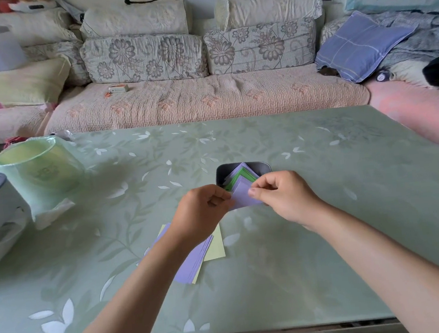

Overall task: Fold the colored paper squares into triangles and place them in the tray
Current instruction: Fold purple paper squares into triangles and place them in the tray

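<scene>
We find both hands on one lavender paper square (243, 195), held just above the table and in front of the tray. The left hand (204, 208) pinches its left edge with curled fingers; the right hand (281, 195) pinches the right side, thumb laid over the top face. Whether the sheet is already doubled over we cannot tell, since the hands cover its edges.

Directly beyond the grip sits the dark tray (264, 165), holding several folded pieces, lavender and green, stacked point-up. Under the left forearm lies the supply stack (195, 261) of lavender sheets with a yellow one beneath, fanned unevenly on the green table (328, 236).

Risks, in our judgement: thin paper held in the air may crease off the diagonal if the corners are not matched before pressing. The forearm passing over the fanned stack could drag sheets out of place. The tray looks crowded, so another triangle may ride over the rim or dislodge those inside.
</scene>
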The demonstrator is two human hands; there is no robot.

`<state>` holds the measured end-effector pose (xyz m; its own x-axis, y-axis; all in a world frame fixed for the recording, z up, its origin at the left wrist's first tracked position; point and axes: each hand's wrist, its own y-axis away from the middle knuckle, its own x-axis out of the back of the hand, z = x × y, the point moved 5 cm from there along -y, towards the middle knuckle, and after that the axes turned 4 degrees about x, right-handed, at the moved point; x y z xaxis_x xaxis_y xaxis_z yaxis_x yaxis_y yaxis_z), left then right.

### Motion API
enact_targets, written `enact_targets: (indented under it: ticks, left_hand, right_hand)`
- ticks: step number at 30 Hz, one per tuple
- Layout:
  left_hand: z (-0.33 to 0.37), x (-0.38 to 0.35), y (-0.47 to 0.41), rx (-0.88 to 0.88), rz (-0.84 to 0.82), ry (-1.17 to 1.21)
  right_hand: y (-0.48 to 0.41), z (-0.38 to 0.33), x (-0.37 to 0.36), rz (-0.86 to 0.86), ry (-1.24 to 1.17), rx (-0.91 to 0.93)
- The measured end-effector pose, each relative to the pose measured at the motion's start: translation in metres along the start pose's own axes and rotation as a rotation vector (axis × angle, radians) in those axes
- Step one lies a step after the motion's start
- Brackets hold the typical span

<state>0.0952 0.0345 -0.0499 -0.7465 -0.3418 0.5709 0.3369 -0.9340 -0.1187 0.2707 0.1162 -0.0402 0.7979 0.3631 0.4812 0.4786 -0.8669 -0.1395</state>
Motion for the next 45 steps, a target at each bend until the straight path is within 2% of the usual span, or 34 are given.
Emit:
enact_targets:
  ticks: [7,11,15,19,22,27,31,36,41,45]
  left_hand:
    - [0.002,0.001,-0.012,-0.081,-0.031,-0.1]
    - [-0.003,0.005,-0.024,-0.124,0.062,-0.097]
    - [-0.017,0.0,-0.035,-0.007,0.064,-0.075]
    - [-0.028,-0.012,-0.042,0.103,-0.013,-0.045]
    - [-0.032,-0.019,-0.047,0.107,-0.039,-0.06]
    - [-0.036,-0.024,-0.053,0.113,-0.024,0.028]
    - [-0.035,-0.022,-0.052,0.113,-0.011,0.046]
    - [-0.035,-0.023,-0.051,0.104,-0.01,0.058]
    - [-0.033,-0.021,-0.048,0.105,-0.01,0.048]
    - [-0.032,-0.02,-0.046,0.1,-0.013,0.032]
  right_hand:
    - [-0.017,-0.012,-0.004,-0.087,0.322,0.095]
    - [-0.042,-0.014,0.008,-0.038,0.371,0.11]
    - [-0.068,-0.01,0.02,0.004,0.415,0.1]
    - [-0.086,-0.002,0.012,-0.186,0.508,0.059]
    - [-0.092,-0.002,0.006,-0.325,0.592,0.048]
    - [-0.093,0.003,-0.008,-0.439,0.812,0.052]
    - [-0.092,0.006,-0.017,-0.435,0.948,0.07]
    - [-0.094,0.004,-0.025,-0.352,1.129,0.057]
    - [-0.099,0.007,-0.032,-0.288,1.193,0.021]
    - [-0.099,0.005,-0.031,-0.221,1.219,0.065]
